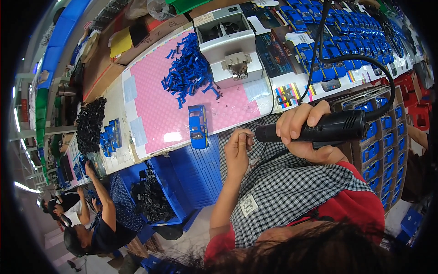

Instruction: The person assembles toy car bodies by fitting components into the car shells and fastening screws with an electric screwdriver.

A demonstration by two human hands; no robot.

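Note:
My right hand (301, 125) is wrapped round a black electric screwdriver (337, 127), held level above my checked apron, with its cable looping up behind it. My left hand (238, 147) is closed in a pinch at the screwdriver's front end. Whatever lies between those fingertips is too small to make out. A blue toy car body (198, 127) rests at the near edge of the pink mat (153, 91), to the left of my left hand. Beyond it lies a loose heap of small blue plastic parts (187, 68).
A grey metal machine (232, 55) stands behind the mat. Rows of blue toy cars (337, 50) fill the table's far right. A divided carton (381, 150) of blue cars is at right. Left are a blue bin (185, 205) with black parts and a co-worker (100, 219).

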